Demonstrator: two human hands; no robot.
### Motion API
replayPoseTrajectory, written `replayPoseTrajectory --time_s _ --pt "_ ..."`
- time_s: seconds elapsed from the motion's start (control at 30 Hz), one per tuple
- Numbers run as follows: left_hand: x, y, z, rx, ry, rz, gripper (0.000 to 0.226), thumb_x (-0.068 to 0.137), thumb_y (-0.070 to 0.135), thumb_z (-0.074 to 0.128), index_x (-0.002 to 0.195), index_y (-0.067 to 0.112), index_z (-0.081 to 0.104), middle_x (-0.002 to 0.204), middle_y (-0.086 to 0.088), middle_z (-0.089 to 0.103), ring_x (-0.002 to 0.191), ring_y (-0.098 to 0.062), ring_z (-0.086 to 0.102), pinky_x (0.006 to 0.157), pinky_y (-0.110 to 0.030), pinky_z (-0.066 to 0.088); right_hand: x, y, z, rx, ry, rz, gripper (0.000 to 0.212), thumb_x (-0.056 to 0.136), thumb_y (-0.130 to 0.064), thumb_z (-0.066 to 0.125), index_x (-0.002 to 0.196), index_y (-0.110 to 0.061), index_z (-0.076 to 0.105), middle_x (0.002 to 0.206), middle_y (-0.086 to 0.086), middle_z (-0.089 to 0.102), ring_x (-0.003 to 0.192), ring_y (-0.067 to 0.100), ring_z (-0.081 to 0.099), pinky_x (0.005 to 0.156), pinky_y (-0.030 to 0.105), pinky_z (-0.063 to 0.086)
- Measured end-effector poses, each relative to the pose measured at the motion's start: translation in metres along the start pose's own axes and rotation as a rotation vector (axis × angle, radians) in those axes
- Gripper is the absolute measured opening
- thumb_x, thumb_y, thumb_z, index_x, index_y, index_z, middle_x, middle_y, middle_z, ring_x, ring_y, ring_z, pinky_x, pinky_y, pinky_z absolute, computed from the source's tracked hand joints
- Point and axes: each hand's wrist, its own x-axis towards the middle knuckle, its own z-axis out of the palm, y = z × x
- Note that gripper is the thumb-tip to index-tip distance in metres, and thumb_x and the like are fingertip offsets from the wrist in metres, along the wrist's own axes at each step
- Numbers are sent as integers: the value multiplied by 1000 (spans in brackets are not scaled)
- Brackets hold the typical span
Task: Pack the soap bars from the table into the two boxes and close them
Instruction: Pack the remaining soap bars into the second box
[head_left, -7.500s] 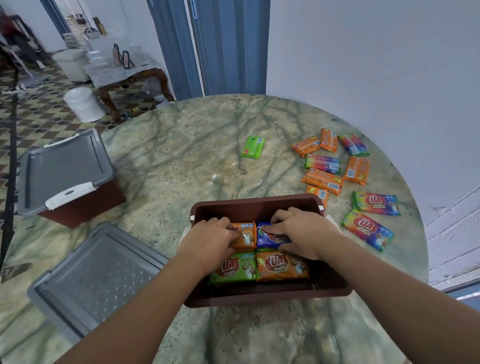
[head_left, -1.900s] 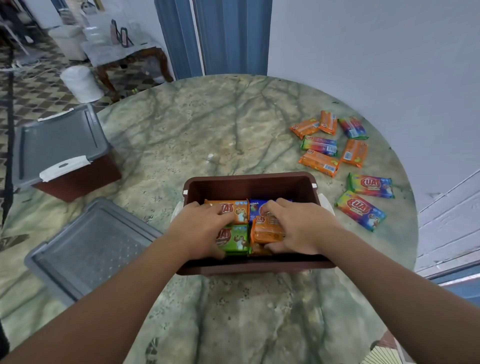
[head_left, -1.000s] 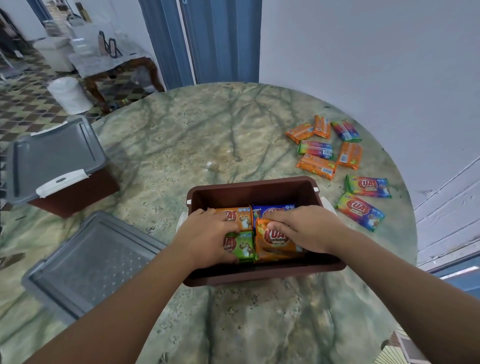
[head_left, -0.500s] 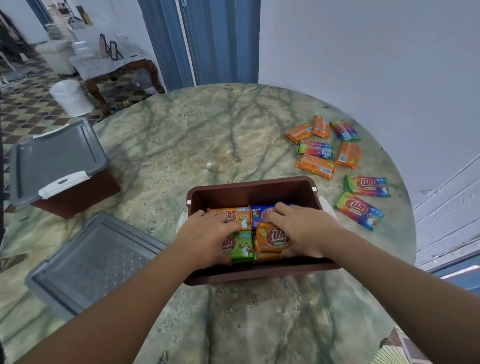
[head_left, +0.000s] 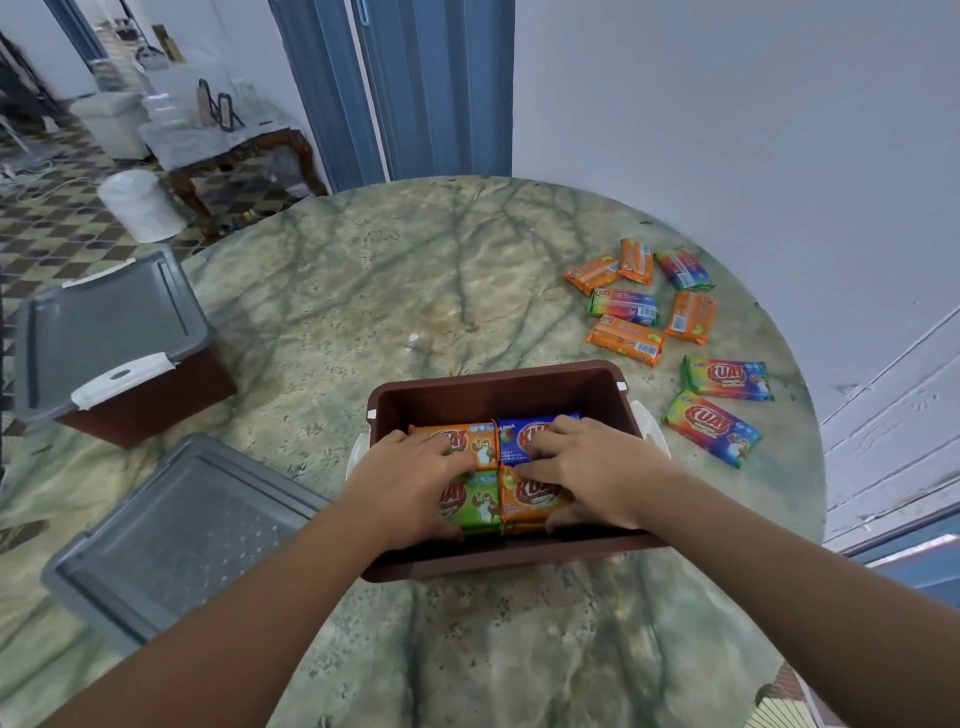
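Both hands are down inside the open brown box (head_left: 498, 387), a smooth rectangular plastic tub near the front edge of the round marble tabletop (head_left: 415, 280). The left hand (head_left: 402, 480) lies with relaxed fingers spread flat over the orange bar (head_left: 475, 441) and the green bar (head_left: 475, 506), pressing on their glossy wrappers without gripping. The right hand (head_left: 597, 470) likewise rests with fingers extended across the blue bar (head_left: 519, 436) and a second orange bar (head_left: 524, 501). The four packed bars sit edge to edge in a tight two-by-two block. Toward the right edge of the tabletop lie the loose soap bars (head_left: 670, 332), flat shiny packets in orange and rainbow colours, scattered apart from the box. At the front left edge a grey lid (head_left: 171, 540) with a dimpled surface lies flat. Further back on the left stands the second box (head_left: 119, 348), grey lid on, white latch facing front.
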Motion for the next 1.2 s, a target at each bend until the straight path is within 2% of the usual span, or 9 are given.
replayPoseTrajectory --time_s 0.17,0.3,0.4,0.57,0.67,0.9,1.0,1.1,1.2 --pt "-3 4 -3 -73 95 -44 77 75 94 39 128 40 54 118 13 54 109 -12 47 97 -34 38 0 -1 -2 47 19 86 72 92 -78 44 150 -37 48 138 -4 47 120 21 43 105 40 40" --pt "-13 8 -3 -226 420 -209 78 85 89 31 130 28 50 119 2 35 112 -17 33 101 -36 33 -6 2 -4 206 376 319 64 93 -71 45 138 -28 61 116 -3 52 105 17 47 92 41 49" --pt "-12 8 -2 -290 472 -503 83 88 84 35 140 19 36 136 -7 28 127 -29 27 111 -48 28 -9 2 -4 190 549 649 59 92 -55 61 140 -20 53 120 6 48 108 24 46 93 42 48" --pt "-1 -4 -2 -616 240 -742 108 85 73 58 159 15 4 149 -21 29 135 -38 40 103 -50 44 -5 10 -10 548 293 1024 65 98 -44 61 147 -14 30 138 17 47 112 33 54 80 39 51" --pt "2 -9 2 -619 235 -735 97 92 57 62 159 14 6 144 -22 40 123 -38 54 92 -49 51 -3 19 -8 699 266 1029 37 104 -29 53 135 -17 35 121 10 63 87 21 57 51 27 36" --pt "5 -8 2 -439 211 -745 99 89 62 62 155 7 14 146 -21 33 134 -40 35 106 -51 40 -4 21 -3 690 304 1011 33 105 -27 51 134 -18 37 116 7 64 85 20 57 50 26 33" --pt "11 0 -10 -292 344 -659 90 88 64 61 151 11 24 146 -20 27 134 -40 27 114 -52 27 -4 25 1 830 372 972 30 105 -37 49 129 -20 43 119 6 62 95 22 60 59 30 42" --pt "33 19 -35 -335 483 -497 71 91 56 62 143 14 38 136 -17 35 123 -35 33 107 -46 30 -11 32 -4 972 494 955 36 107 -41 41 129 -16 56 126 10 61 117 28 56 93 42 45" --pt "72 52 -65 -338 462 -235 48 97 51 56 135 22 50 126 -7 49 119 -28 39 103 -39 34 -37 49 -1 1014 596 1012 35 108 -41 41 126 -20 61 118 4 64 111 23 58 92 37 42"
